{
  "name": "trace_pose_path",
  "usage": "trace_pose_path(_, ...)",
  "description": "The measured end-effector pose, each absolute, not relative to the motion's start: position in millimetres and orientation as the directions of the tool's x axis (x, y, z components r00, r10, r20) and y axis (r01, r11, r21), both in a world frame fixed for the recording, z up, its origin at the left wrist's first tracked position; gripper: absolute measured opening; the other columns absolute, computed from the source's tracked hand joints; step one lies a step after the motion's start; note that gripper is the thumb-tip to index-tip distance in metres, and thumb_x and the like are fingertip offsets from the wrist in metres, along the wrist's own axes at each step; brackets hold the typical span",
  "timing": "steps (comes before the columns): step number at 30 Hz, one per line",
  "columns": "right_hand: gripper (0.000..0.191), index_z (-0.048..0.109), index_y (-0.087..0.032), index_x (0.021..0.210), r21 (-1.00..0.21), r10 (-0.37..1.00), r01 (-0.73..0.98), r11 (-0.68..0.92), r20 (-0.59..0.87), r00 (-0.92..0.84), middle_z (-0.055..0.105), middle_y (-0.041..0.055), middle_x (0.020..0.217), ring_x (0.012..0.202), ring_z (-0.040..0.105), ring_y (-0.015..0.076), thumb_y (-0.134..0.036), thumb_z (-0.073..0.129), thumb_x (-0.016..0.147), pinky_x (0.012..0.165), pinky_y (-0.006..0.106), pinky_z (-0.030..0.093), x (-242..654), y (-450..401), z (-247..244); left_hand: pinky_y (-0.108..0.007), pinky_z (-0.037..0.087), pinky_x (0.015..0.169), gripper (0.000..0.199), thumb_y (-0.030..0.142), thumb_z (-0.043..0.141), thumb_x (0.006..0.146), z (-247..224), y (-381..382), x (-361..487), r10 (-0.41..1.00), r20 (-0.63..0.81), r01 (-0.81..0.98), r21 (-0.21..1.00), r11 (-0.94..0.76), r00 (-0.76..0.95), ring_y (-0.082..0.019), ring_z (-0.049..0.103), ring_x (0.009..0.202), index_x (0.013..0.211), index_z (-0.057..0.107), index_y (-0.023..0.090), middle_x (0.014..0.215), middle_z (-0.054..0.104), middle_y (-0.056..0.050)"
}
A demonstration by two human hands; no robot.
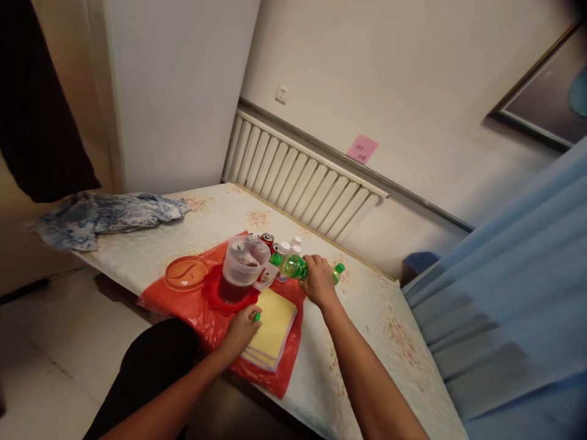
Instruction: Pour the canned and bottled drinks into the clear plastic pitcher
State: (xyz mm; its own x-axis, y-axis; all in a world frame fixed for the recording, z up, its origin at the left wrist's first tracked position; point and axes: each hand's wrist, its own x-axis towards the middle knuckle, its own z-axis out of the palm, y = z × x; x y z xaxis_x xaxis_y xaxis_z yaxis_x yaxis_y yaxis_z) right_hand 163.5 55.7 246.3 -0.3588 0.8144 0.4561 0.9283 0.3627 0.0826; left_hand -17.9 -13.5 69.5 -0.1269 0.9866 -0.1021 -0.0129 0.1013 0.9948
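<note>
Green bottle (295, 267) held above the worktop (380, 379), tipped nearly level, its neck end toward the clear pitcher (244, 269); whether liquid is running from it cannot be told.

The pale wall (380, 73) takes up the most room. Below it spreads the worktop, dressed in a pale, flower-patterned cover, with a blue curtain (513, 275) on the right of the view and a white radiator (302, 174) along the far edge. A blue-and-white cloth (119, 214) lies crumpled at the left end.

Nearer the person, a red plastic sheet (183, 302) carries a yellow stack (277, 318) and the pitcher, part filled with dark liquid and standing in a red scalloped dish (211, 293). An orange lid (186, 273) lies left of the dish.

The right hand (320, 279) is wrapped around the bottle's body. The left hand (243, 330), fingers curled in, pinches a small green cap (257, 317) near the yellow stack. Another green-capped bottle (338, 275) shows partly behind the right hand; white-capped bottles (284, 246) and cans (267, 239) cluster just beyond the pitcher.
</note>
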Motion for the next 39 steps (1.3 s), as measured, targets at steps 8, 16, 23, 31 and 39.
trace_pose_path(8, 0.045, 0.061, -0.018, 0.125, 0.369, 0.760, 0.855, 0.366, 0.411, -0.503, 0.063, 0.0152, 0.116, 0.104, 0.052, 0.0313, -0.010, 0.059, 0.081, 0.091, 0.044, 0.037, 134.0, 81.0, 280.6, -0.021, 0.034, 0.055, 0.031, 0.021, 0.061, 0.055, 54.3, -12.3, -21.8, 0.981, -0.163, -0.095, 0.984, 0.153, -0.107, -0.012, 0.047, 0.063, 0.086, 0.062, 0.020, 0.067, 0.050, 0.007)
trace_pose_path(16, 0.032, 0.064, -0.017, 0.118, 0.488, 0.722, 0.776, 0.399, 0.354, -0.594, 0.063, 0.0178, 0.113, 0.105, 0.051, 0.0335, -0.009, 0.050, 0.090, 0.099, 0.052, 0.032, 116.9, 95.1, 298.5, -0.021, 0.028, 0.050, 0.033, 0.019, 0.064, 0.055, 50.7, -12.0, -18.1, 0.979, -0.202, -0.190, 0.962, 0.194, -0.025, -0.007, 0.040, 0.051, 0.088, 0.061, 0.019, 0.062, 0.044, 0.010)
trace_pose_path(23, 0.031, 0.065, -0.016, 0.119, 0.556, 0.656, 0.693, 0.459, 0.314, -0.686, 0.063, 0.0154, 0.114, 0.113, 0.049, 0.0321, -0.008, 0.047, 0.095, 0.113, 0.061, 0.021, 101.4, 96.3, 317.3, -0.020, 0.032, 0.051, 0.036, 0.020, 0.066, 0.056, 51.9, -12.4, -14.8, 0.975, -0.222, -0.261, 0.942, 0.211, -0.015, -0.007, 0.044, 0.054, 0.091, 0.061, 0.019, 0.067, 0.049, 0.008)
trace_pose_path(31, 0.029, 0.067, -0.015, 0.115, 0.628, 0.581, 0.598, 0.499, 0.270, -0.768, 0.064, 0.0141, 0.113, 0.117, 0.049, 0.0327, -0.013, 0.042, 0.101, 0.117, 0.065, 0.021, 85.6, 96.9, 328.7, -0.019, 0.035, 0.050, 0.034, 0.019, 0.065, 0.058, 55.2, -13.6, -12.5, 0.966, -0.258, -0.304, 0.923, 0.236, -0.033, -0.007, 0.047, 0.055, 0.092, 0.061, 0.018, 0.069, 0.049, 0.008)
trace_pose_path(39, 0.030, 0.067, -0.013, 0.114, 0.644, 0.554, 0.558, 0.523, 0.241, -0.797, 0.064, 0.0140, 0.112, 0.118, 0.051, 0.0327, -0.011, 0.041, 0.100, 0.118, 0.064, 0.023, 77.6, 94.0, 335.0, -0.019, 0.034, 0.050, 0.031, 0.024, 0.069, 0.060, 60.3, -15.9, -16.3, 0.966, -0.257, -0.325, 0.915, 0.237, -0.019, -0.006, 0.045, 0.053, 0.089, 0.061, 0.019, 0.065, 0.043, 0.009)
